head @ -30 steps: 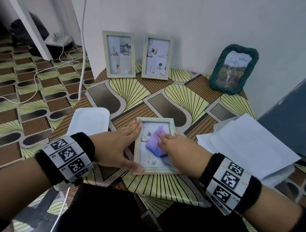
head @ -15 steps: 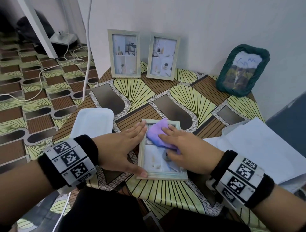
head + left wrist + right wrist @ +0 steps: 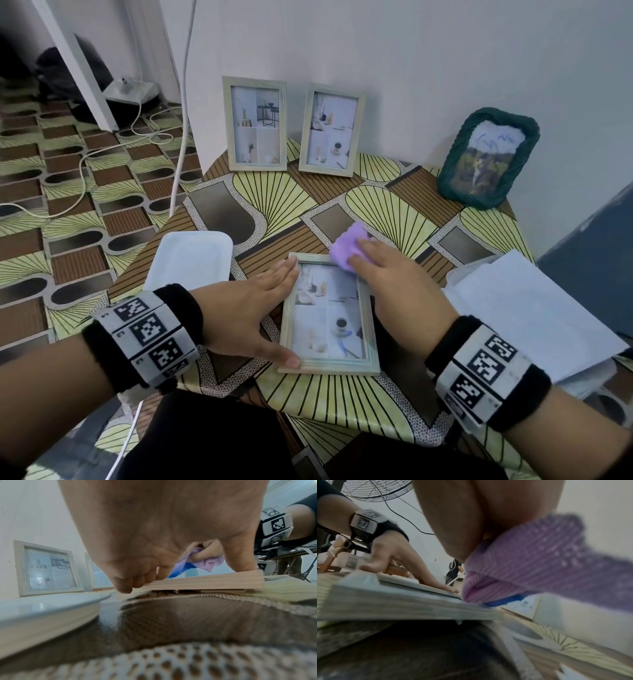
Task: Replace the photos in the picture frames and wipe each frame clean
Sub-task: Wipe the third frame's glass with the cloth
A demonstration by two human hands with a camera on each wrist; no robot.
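Note:
A pale wooden picture frame (image 3: 329,308) lies flat, photo up, on the patterned table (image 3: 274,198). My left hand (image 3: 263,308) braces it: straight fingers lie along its left edge and the thumb sits at the near left corner. My right hand (image 3: 380,267) holds a purple cloth (image 3: 347,245) bunched under its fingers and presses it on the frame's far right corner. In the left wrist view the right fingers curl round the cloth (image 3: 205,563) above the frame's edge (image 3: 205,582). The right wrist view shows the cloth (image 3: 539,563) on the frame (image 3: 402,604).
Two pale frames (image 3: 255,123) (image 3: 330,130) and a green woven frame (image 3: 488,157) lean on the wall at the back. A white tray (image 3: 191,260) lies left of my left hand. White sheets (image 3: 524,308) are stacked at the right. Cables run over the floor at left.
My right hand has slid the purple cloth from the middle of the glass to the frame's far right corner. The left hand has stayed on the frame's left edge.

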